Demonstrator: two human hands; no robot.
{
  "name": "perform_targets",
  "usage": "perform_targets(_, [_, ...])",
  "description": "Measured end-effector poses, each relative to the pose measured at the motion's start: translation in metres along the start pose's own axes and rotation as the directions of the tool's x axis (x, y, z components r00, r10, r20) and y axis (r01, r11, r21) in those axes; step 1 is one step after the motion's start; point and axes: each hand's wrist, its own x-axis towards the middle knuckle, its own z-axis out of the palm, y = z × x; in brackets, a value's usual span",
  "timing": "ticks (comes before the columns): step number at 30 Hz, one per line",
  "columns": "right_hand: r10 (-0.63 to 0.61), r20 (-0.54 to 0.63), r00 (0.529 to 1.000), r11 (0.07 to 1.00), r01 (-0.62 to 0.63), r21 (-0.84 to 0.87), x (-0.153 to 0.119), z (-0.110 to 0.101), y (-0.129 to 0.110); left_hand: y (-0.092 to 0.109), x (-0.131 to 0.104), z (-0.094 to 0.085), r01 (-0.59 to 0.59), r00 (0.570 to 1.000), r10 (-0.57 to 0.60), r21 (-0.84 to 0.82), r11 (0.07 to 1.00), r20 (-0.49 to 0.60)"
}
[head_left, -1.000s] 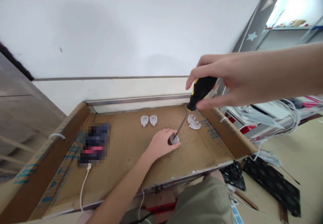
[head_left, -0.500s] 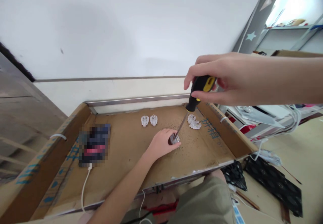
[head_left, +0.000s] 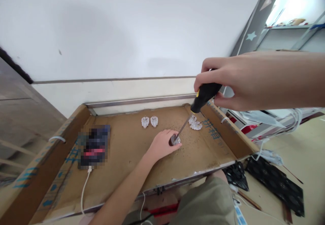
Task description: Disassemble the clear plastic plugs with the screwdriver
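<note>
My right hand [head_left: 215, 79] grips the black and yellow handle of a screwdriver [head_left: 204, 94], which slants down to the left. The blade's tip meets a small clear plug [head_left: 175, 139] with metal pins. Fingers of my left hand [head_left: 162, 143] wrap round that plug and press it on the cardboard. Two clear plug pieces [head_left: 149, 121] lie side by side behind my left hand. More clear plug pieces [head_left: 195, 123] rest to the right, partly behind the screwdriver blade. The exact spot where the tip touches is too small to tell.
The cardboard tray [head_left: 122, 181] has raised side walls. A blurred-out phone-like device [head_left: 94, 146] with a white cable [head_left: 83, 187] lies at the left. A white wall [head_left: 101, 32] stands behind. Black fan-like panels [head_left: 276, 184] are on the floor at the right.
My right hand has shifted slightly right and turned the screwdriver handle, tilting it further right. The thumb has come away from the handle's front. My left hand holds the plug in place.
</note>
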Motion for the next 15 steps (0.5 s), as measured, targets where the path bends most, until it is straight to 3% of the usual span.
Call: perform_targets(15, [-0.005,-0.137,0.991,1.0,0.005,-0.001,-0.009,0.002,0.01,-0.002,0.0,0.002,-0.001,1.0,0.001,0.01,1.0,-0.014])
